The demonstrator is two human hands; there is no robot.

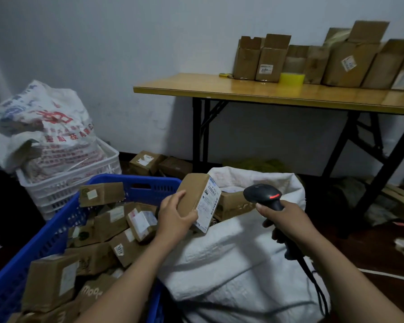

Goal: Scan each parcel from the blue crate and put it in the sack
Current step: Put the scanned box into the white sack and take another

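Observation:
My left hand (175, 216) grips a small brown cardboard parcel (197, 197) above the gap between crate and sack, its white shipping label turned to the right. My right hand (286, 219) holds a black handheld scanner (264, 194) with a red light on its head, pointed left at that label from a short distance. The blue crate (56, 229) at lower left is heaped with several brown parcels. The white woven sack (243, 252) stands open at centre right, with a brown box (233, 203) showing in its mouth.
A white crate (68, 183) bearing a stuffed printed bag stands behind the blue crate. A wooden folding table (266, 92) at the back carries open cartons and a yellow tape roll (292, 79). Loose boxes (147, 162) lie on the floor by the wall. The scanner cable (313, 278) trails down right.

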